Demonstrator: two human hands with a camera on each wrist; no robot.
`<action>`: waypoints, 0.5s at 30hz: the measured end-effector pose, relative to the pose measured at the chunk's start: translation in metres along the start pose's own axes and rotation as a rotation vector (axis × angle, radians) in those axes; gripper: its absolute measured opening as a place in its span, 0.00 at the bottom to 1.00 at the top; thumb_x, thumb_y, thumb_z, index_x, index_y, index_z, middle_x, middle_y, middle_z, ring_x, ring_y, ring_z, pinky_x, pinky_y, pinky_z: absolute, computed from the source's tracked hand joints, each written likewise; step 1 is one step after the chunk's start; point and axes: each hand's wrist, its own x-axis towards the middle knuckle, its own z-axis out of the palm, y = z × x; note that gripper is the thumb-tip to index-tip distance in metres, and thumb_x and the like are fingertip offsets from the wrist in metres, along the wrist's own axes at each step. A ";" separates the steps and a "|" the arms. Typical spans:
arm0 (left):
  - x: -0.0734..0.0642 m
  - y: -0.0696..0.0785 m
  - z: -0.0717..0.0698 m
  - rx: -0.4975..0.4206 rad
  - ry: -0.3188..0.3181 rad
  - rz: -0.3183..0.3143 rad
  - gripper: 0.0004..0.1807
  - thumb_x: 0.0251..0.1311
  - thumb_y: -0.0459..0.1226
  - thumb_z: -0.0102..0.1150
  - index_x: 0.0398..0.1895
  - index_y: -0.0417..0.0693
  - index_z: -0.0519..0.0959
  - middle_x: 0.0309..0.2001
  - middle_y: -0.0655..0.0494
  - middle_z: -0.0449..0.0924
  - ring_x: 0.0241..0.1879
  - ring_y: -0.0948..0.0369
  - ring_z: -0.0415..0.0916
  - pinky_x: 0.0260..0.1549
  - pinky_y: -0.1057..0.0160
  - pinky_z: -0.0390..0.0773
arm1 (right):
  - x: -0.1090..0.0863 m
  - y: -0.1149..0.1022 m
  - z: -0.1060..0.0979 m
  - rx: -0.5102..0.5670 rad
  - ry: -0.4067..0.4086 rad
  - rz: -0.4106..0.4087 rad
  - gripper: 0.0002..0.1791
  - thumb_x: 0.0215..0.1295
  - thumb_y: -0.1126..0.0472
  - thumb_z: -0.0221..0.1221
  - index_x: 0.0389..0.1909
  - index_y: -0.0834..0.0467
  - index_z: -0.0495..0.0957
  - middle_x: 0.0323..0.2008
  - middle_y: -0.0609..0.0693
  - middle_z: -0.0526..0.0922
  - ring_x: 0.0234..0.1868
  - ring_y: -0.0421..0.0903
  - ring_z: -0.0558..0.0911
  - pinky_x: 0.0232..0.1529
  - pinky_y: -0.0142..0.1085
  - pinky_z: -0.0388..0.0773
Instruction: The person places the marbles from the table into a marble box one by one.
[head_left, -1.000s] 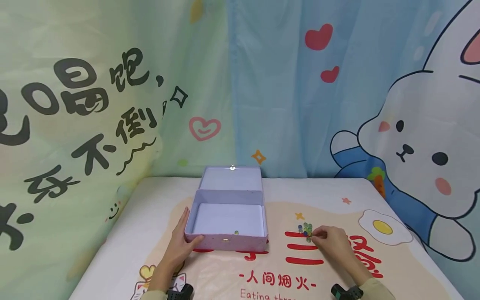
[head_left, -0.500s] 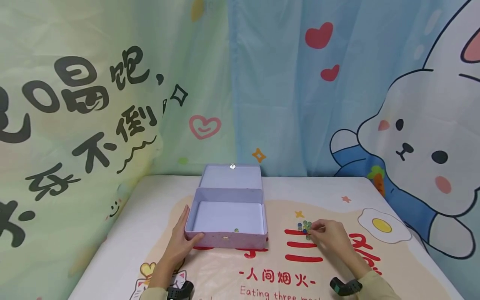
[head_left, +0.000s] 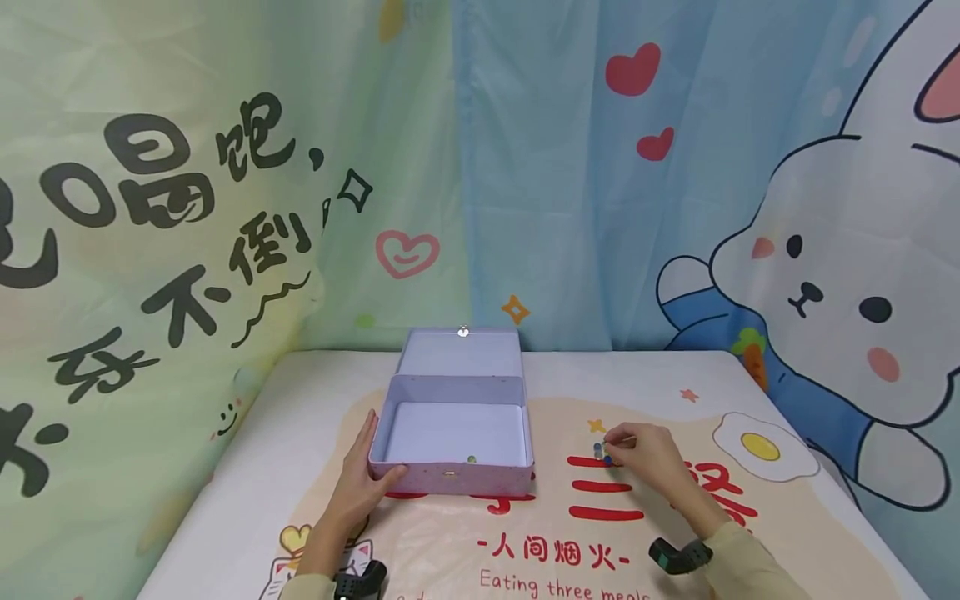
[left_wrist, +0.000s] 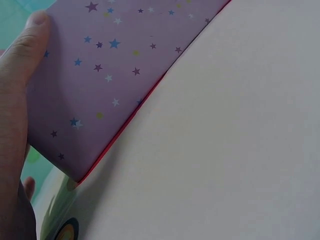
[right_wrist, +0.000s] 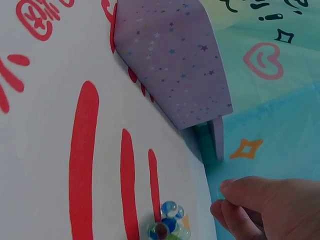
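A: What are we doing now?
B: We think we are picking up beads. Our right hand [head_left: 651,457] is bending its fingers right by the small pile of beads [right_wrist: 170,225], on its 3 o'clock side.

A: Are we holding a bead in it?
B: We are not able to tell. Our thumb and finger tips are sitting close together, but anything between them is looking too small and see-through. We are not sure if they are touching the pile.

A: And our left hand [head_left: 354,487]?
B: It is gripping the purple box [head_left: 487,481] at 8 o'clock, with the thumb lying on the front and the fingers lying along the side. Maybe that is stopping the box from sliding.

A: Where are things lying?
B: The box is sitting on the table [head_left: 645,379] with its lid [head_left: 459,354] folding back at 12 o'clock. Inside, 1 green bead [head_left: 471,459] is lying at about 5 o'clock, near the front wall. The pile is lying on the table at 3 o'clock from the box, and we are seeing blue and greenish beads in it.

A: What is the next move asking of us?
B: We are guessing it is calling for a soft, snug pinch, then a lift toward 9 o'clock, over the box's wall. Round beads may be rolling away if we are squeezing badly.
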 end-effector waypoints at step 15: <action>-0.001 -0.001 0.000 -0.008 0.001 0.007 0.56 0.49 0.51 0.67 0.76 0.56 0.42 0.77 0.52 0.41 0.74 0.44 0.42 0.66 0.34 0.49 | 0.006 -0.015 0.006 -0.002 0.040 -0.129 0.10 0.56 0.62 0.66 0.40 0.57 0.85 0.38 0.52 0.85 0.35 0.44 0.83 0.37 0.37 0.84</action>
